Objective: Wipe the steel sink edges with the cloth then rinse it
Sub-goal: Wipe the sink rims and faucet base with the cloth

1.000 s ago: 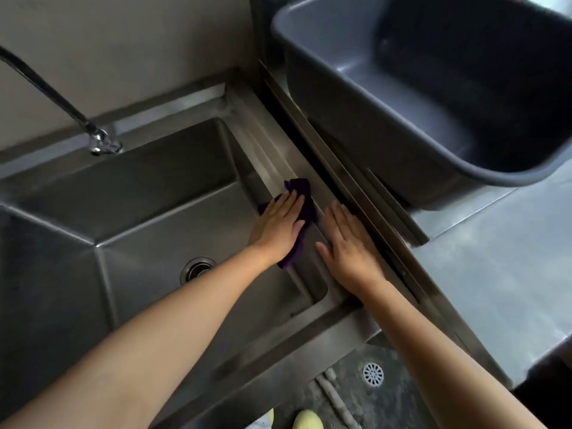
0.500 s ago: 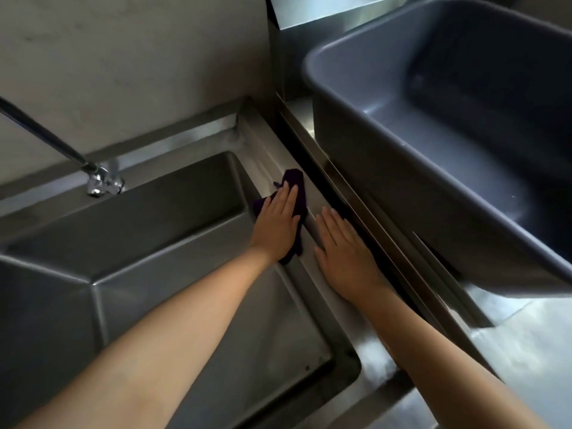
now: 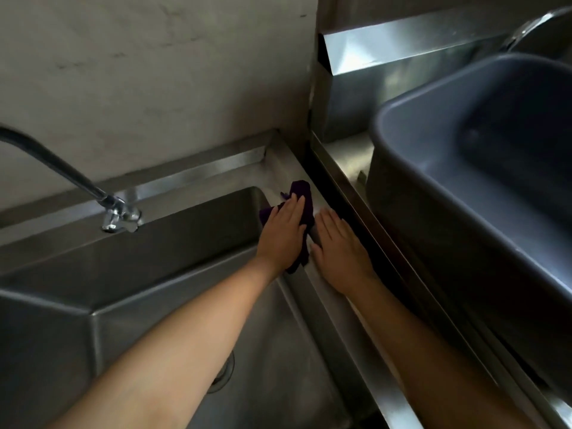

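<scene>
Left hand [image 3: 283,232] flat on cloth [image 3: 301,193] — sink [image 3: 328,292] rim.

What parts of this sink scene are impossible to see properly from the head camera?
- Drain: mostly hidden behind the left forearm.
- Purple cloth: its middle lies under the left hand, so its full shape is unclear.
- Tap: its pipe runs off the left edge of the picture.
- Grey tub: cut off by the right edge.
- Round metal object at top right: cropped, and cannot be identified.
</scene>
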The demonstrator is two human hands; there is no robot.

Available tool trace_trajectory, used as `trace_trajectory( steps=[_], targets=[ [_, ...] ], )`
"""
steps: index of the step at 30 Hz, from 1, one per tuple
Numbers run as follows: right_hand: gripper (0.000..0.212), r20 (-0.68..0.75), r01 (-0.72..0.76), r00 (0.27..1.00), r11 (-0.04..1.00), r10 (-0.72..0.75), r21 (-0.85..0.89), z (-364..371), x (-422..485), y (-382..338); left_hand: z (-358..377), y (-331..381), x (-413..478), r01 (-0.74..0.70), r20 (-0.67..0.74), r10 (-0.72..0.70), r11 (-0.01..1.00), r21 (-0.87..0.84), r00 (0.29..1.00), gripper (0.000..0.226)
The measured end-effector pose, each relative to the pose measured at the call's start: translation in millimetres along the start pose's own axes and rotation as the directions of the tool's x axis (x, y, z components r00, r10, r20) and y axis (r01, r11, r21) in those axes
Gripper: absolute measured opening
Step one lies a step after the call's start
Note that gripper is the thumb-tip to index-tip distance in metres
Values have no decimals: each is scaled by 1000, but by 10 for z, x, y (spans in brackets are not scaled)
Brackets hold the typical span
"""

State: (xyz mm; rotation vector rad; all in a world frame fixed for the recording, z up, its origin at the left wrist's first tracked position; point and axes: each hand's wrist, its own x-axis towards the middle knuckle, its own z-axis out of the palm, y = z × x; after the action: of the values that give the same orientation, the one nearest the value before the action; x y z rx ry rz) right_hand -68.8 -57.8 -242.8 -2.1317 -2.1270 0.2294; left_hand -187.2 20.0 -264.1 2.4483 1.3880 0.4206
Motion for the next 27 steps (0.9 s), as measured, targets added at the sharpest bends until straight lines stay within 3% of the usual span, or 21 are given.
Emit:
trace_trajectory(
  steps=[12, 20, 27],
  targets=[
    [59, -1, 47, 999, 999, -47, -10, -46, 596, -66, -70, -263, 355, 85, -58, -94, 987, -134, 994, 54],
    [55, -5, 54, 998, 998, -55, -30, 42, 1166, -158, -75, -472, 693, 167, -98, -175, 983, -78, 980, 51],
    [52, -22, 35, 999, 999, -34, 25, 74, 1219, -143, -91, -602, 855, 146, -106, -142, 989, 31, 984, 51]
  ],
)
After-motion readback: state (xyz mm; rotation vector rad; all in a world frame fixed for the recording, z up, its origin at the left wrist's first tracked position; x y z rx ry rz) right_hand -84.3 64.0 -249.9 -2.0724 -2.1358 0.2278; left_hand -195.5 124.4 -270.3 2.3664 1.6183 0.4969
